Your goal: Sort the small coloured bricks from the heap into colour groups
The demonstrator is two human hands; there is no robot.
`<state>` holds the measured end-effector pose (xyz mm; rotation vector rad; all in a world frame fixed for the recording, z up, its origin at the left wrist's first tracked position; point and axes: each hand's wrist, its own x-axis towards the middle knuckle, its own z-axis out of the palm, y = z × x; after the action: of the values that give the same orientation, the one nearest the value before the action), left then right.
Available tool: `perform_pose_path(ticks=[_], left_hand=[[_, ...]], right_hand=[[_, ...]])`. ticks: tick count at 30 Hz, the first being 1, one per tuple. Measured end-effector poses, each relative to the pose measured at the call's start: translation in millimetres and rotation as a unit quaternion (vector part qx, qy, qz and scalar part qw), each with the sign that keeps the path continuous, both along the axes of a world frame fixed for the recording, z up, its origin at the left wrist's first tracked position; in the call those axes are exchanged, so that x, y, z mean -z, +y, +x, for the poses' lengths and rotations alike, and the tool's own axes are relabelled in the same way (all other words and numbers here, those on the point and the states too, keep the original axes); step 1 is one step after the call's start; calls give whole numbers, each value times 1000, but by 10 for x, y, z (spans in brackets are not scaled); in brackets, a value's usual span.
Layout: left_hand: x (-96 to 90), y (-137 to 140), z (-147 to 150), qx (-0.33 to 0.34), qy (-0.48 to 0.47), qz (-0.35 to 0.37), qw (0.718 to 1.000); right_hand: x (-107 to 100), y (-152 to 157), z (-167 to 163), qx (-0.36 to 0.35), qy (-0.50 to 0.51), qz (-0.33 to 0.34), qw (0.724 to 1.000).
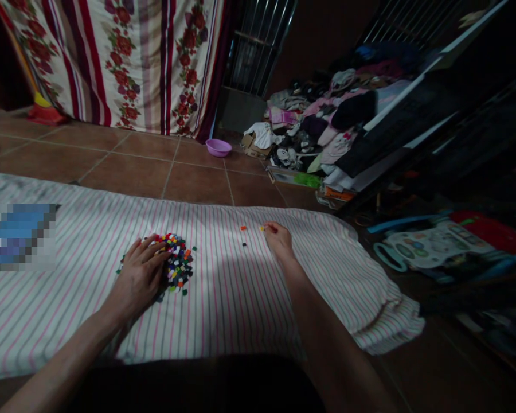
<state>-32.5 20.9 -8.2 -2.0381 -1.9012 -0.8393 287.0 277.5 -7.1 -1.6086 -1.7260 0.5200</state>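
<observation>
A heap of small, many-coloured square pieces point(179, 265) lies on a striped cloth point(223, 298). My left hand point(141, 267) rests palm down over the heap's left side, fingers stretched out, hiding part of it. Further right, my right hand point(278, 236) pinches a small yellow piece point(262, 229) between thumb and fingertips, close to the cloth. Left of that hand are two loose pieces, an orange one point(243, 228) and a dark one point(244, 244), lying apart from each other.
At the cloth's left edge is a blurred-out blue item point(19, 235). Beyond the cloth, a purple basin point(218, 148) stands on the tiled floor point(133, 163). A pile of clothes point(318, 120) lies at the back right, and a floral curtain point(150, 63) hangs behind.
</observation>
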Motion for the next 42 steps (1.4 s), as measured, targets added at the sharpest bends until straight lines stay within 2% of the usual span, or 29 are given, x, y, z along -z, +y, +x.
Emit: perform_pose_path(ticks=[3, 5, 11, 15, 19, 24, 29, 42], left_hand=[[6, 4, -12, -16, -20, -2, 1000], [2, 5, -17, -28, -34, -3, 999], [-28, -10, -37, -46, -42, -7, 998], [-47, -36, -66, -53, -37, -4, 998], [-41, -74, -115, -66, -40, -21, 997], [4, -123, -172, -46, -52, -34, 997], [26, -159, -200, -34, -57, -49, 997], [-20, -189, -227, -30, -51, -38, 998]], right_hand=[[-46, -66, -92, 7, 16, 37, 999], [-82, -151, -215, -16, 26, 63, 998], [-161, -592, -804, -160, 60, 77, 982], [-168, -906, -1192, -271, 32, 75, 959], [-155, -1103, -1471, -326, -18, 61, 943], [-172, -1211, -1714, -349, -65, 44, 934], [-208, -1262, -1881, -337, -117, 28, 934], [-354, -1368, -1996, -304, -195, -1, 933]])
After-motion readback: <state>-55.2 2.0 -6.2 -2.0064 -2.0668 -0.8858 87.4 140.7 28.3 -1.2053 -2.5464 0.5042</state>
